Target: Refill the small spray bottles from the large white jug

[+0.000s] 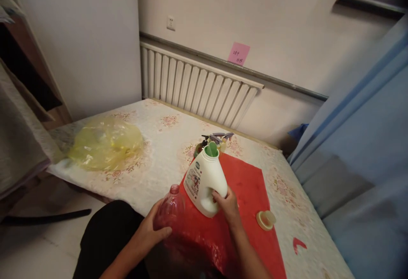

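Observation:
My left hand (154, 228) is wrapped round the side of a clear, pinkish plastic bottle (172, 209), which is uncapped and stands upright. Just right of it, my right hand (227, 204) grips the handle of a white detergent jug (205, 177) with a label on its left face. The jug's mouth has no cap, and a green pouring spout (211, 148) shows in it. Both containers are over a red sheet (247, 185), and their mouths are apart. A pale yellowish cap (265, 220) rests on the sheet's right part.
Spray bottles (219, 138) stand behind the jug, partly hidden. A crumpled yellow plastic bag (108, 145) lies on the left of the flowered cloth (159, 143). A small red piece (298, 245) is at the right. Beyond are a radiator (197, 85) and a blue curtain (357, 143).

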`<state>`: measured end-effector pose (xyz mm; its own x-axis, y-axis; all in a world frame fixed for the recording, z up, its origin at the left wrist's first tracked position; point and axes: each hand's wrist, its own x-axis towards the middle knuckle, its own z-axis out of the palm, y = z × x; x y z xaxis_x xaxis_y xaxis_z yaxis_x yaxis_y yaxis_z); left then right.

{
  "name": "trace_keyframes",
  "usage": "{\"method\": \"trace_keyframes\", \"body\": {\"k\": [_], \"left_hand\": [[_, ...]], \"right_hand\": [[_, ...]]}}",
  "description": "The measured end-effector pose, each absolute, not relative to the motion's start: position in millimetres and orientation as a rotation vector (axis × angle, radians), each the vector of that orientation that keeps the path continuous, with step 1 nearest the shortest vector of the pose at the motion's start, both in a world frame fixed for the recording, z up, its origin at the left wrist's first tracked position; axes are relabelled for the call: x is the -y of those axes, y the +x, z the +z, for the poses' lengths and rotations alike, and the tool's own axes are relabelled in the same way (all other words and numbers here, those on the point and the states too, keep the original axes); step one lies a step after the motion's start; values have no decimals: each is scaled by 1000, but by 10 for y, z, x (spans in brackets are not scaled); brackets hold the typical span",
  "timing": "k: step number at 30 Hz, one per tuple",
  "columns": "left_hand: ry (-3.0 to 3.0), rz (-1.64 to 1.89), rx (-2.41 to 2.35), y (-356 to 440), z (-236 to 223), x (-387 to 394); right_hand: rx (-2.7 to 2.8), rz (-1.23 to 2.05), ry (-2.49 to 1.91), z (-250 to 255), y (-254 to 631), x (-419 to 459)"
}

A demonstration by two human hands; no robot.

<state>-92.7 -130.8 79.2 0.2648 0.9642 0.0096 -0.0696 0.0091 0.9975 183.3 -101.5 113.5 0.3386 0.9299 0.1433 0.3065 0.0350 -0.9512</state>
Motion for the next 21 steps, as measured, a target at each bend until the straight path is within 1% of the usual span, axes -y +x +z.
{"method": "trace_keyframes", "body": {"k": [8, 21], "left_hand": [[1180, 1032, -990, -1193, 706, 1292], [1063, 1008, -974, -1271, 617, 1289]], "right_hand": [[1067, 592, -1544, 1129, 1717, 938], [1050, 582, -1533, 1121, 1699, 743]]}}
